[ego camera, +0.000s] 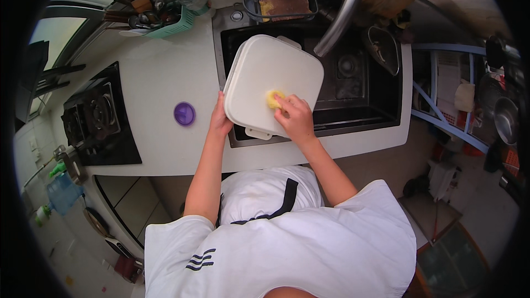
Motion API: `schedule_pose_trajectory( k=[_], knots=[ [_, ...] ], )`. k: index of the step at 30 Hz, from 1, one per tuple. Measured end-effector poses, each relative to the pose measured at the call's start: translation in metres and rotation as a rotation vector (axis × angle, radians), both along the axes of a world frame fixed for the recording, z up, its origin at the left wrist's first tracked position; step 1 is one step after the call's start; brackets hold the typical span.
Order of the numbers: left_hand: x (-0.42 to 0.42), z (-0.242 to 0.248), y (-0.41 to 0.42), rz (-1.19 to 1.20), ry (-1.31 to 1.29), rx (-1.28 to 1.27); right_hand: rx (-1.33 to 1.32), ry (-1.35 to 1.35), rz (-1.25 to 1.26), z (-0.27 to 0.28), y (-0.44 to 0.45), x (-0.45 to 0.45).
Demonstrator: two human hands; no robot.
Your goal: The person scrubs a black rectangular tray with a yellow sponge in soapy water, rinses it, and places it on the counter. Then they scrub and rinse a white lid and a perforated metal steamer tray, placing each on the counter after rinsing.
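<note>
A white rounded-square plastic container or lid [269, 66] is tilted over the left part of the black sink, its broad flat face towards me. My left hand [220, 116] grips its left edge near the lower corner; the fingers behind it are hidden. On the flat face, my right hand [296, 118] holds a small yellow sponge [275, 99] pressed against the surface. Pale tabs stick out at the top and bottom edges of the white piece. Whether it is a lid alone or a whole box cannot be told.
The sink [385, 103] has a curved metal faucet [343, 12] above it. Behind stands a rack [314, 6] with a sponge and steel wool. A purple round lid [184, 114] lies on the white counter [178, 66], left of which is a gas stove [101, 111]. A green utensil basket [174, 27] stands behind.
</note>
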State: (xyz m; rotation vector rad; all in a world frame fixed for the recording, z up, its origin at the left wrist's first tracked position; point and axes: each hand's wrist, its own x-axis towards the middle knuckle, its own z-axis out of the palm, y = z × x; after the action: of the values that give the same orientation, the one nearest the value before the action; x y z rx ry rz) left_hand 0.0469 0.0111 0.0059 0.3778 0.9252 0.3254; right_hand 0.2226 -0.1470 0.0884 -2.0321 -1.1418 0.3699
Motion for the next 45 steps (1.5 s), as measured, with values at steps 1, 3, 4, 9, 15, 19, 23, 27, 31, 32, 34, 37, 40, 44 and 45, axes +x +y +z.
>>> schedule_pose_trajectory(
  k=[1,3,4,9,15,19,23,27,31,32,34,37,40,44,45],
  knots=[
    [0.001,0.001,0.0,0.013,-0.01,-0.002,-0.015,-0.006,0.053,0.001,0.007,-0.019],
    [0.004,0.005,0.0,0.018,-0.003,-0.009,-0.039,-0.087,0.041,0.0,0.023,-0.011],
    [0.003,0.007,-0.001,0.025,0.004,-0.014,-0.067,-0.169,-0.044,0.0,0.035,0.008],
    [0.007,0.005,0.0,0.04,0.04,0.0,-0.02,-0.311,-0.189,-0.016,0.032,0.047],
    [0.006,0.008,-0.002,0.042,0.03,0.004,-0.006,-0.012,-0.139,-0.013,0.031,0.017],
    [0.007,0.004,0.002,0.034,0.011,0.023,0.069,-0.058,-0.352,-0.019,0.066,0.074],
    [0.008,0.003,0.001,0.048,-0.01,0.002,0.079,-0.05,0.061,-0.002,0.031,-0.008],
    [0.005,0.002,0.0,0.048,0.014,0.008,-0.017,-0.092,-0.148,-0.016,0.014,0.034],
    [0.007,-0.002,0.001,0.056,-0.001,0.0,0.043,-0.154,-0.281,-0.02,0.052,0.052],
    [0.007,-0.004,0.001,0.053,-0.016,-0.003,0.075,-0.12,-0.199,-0.015,0.054,0.033],
    [0.003,-0.008,0.002,0.058,-0.044,-0.013,0.054,-0.076,-0.069,-0.005,0.033,-0.004],
    [0.002,-0.007,-0.002,0.054,0.002,0.007,0.0,-0.059,-0.048,-0.007,0.001,0.002],
    [0.003,-0.003,-0.001,0.035,0.003,0.009,-0.06,-0.167,-0.211,-0.021,0.01,0.056],
    [0.006,-0.005,0.0,0.03,-0.028,0.024,0.051,-0.258,-0.312,-0.029,0.075,0.066],
    [0.006,-0.005,0.001,0.033,-0.036,0.023,0.11,-0.238,-0.325,-0.031,0.09,0.055]
  ],
)
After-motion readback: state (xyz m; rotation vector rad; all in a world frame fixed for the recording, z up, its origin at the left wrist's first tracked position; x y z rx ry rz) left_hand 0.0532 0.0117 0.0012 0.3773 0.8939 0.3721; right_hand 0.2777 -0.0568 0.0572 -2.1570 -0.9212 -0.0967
